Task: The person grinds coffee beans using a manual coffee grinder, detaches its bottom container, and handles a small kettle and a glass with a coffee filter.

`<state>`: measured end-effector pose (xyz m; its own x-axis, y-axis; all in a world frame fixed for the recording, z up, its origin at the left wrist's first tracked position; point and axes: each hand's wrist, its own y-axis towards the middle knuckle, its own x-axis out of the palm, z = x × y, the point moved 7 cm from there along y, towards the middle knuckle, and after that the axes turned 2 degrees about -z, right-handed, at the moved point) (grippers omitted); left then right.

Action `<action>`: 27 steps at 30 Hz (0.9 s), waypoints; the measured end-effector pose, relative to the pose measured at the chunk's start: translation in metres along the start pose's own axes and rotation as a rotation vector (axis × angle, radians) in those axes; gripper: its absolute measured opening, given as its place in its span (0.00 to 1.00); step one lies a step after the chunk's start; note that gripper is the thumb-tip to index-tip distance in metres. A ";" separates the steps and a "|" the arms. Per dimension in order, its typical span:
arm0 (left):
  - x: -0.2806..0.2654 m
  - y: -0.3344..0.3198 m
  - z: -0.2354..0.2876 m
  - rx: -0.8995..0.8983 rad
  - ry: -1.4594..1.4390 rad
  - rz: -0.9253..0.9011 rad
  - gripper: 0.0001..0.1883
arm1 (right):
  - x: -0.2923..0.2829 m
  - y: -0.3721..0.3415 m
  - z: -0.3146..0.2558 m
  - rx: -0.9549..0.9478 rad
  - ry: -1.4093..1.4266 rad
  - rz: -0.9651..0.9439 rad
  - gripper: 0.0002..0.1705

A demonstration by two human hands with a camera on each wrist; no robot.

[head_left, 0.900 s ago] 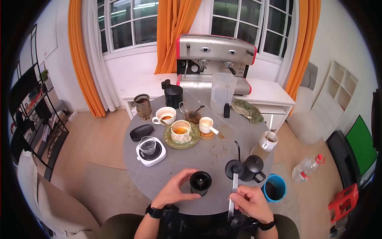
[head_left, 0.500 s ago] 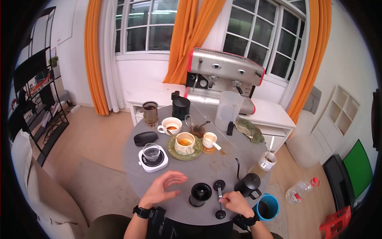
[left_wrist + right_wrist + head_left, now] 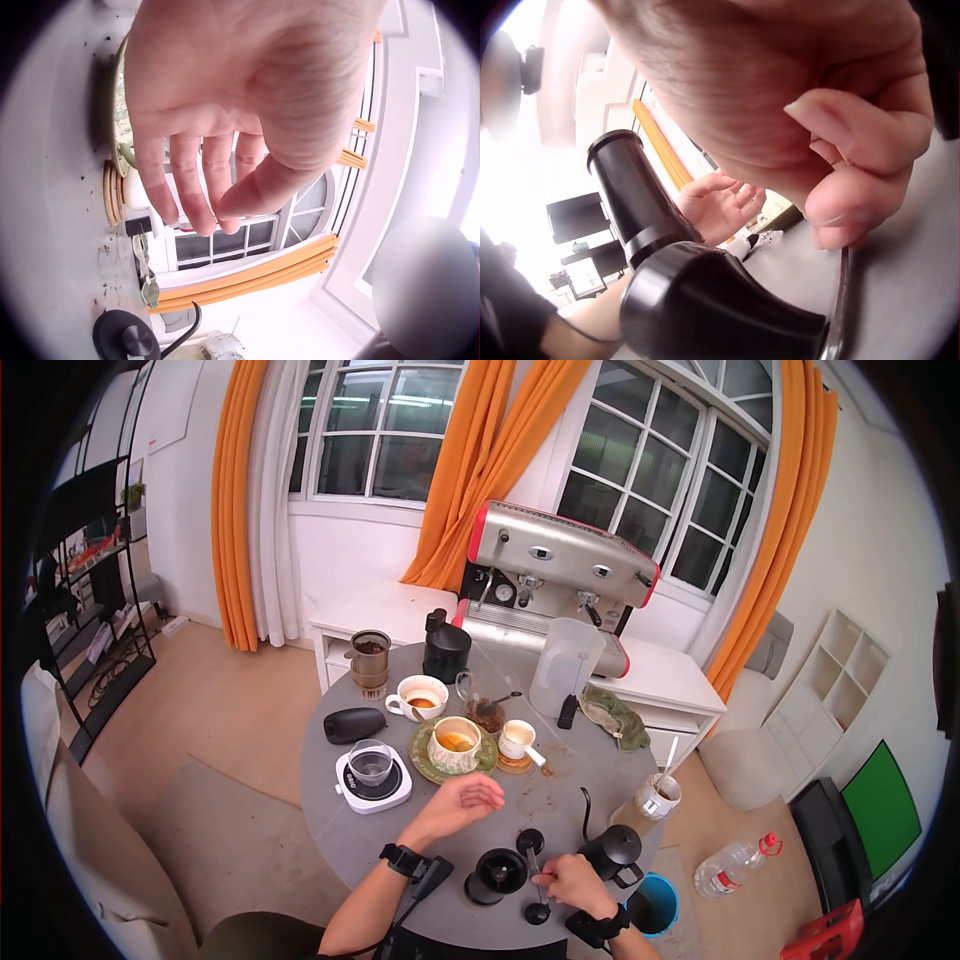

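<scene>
My right hand (image 3: 572, 882) pinches the metal arm of a grinder crank (image 3: 534, 865), low over the grey table just right of the grinder body. In the right wrist view, thumb and forefinger meet at the thin metal arm (image 3: 845, 281), with the crank's glossy black knob (image 3: 712, 300) close to the camera. The black hand grinder body (image 3: 493, 878) stands upright without its lid, its inner shaft showing. My left hand (image 3: 462, 807) holds nothing; its fingers are loosely bent in the air in front of the green plate (image 3: 425, 765), as the left wrist view shows too.
A black gooseneck kettle (image 3: 612, 852) stands right of the crank. On the left are a white scale (image 3: 400, 797) with a glass cup (image 3: 370, 762) and a black case (image 3: 354, 726). Farther back are cups, a plastic pitcher (image 3: 568, 660) and a green cloth (image 3: 618, 718).
My left hand has let go of the grinder body and moved forward, off it. My right hand has brought the crank down and left, beside the grinder. The head view has shifted.
</scene>
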<state>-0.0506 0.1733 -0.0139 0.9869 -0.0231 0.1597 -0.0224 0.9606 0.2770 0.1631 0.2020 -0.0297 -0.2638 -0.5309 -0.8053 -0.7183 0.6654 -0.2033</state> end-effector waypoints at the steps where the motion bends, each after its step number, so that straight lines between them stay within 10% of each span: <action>1: 0.000 0.002 -0.002 -0.007 -0.016 -0.004 0.15 | 0.000 0.000 0.001 0.010 -0.019 0.012 0.10; 11: 0.001 0.001 -0.017 0.000 -0.075 -0.044 0.12 | -0.018 -0.001 -0.029 -0.043 -0.299 0.103 0.12; 17: -0.005 0.002 -0.026 -0.043 -0.216 0.025 0.11 | -0.136 0.006 -0.119 -0.189 -0.151 0.505 0.16; 27: -0.010 0.000 -0.025 -0.027 -0.284 0.068 0.14 | -0.133 0.245 -0.062 0.045 0.367 0.349 0.26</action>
<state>-0.0562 0.1802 -0.0391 0.8991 -0.0313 0.4366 -0.0789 0.9695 0.2321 -0.0180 0.4028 0.0624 -0.6975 -0.4171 -0.5826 -0.5208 0.8536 0.0124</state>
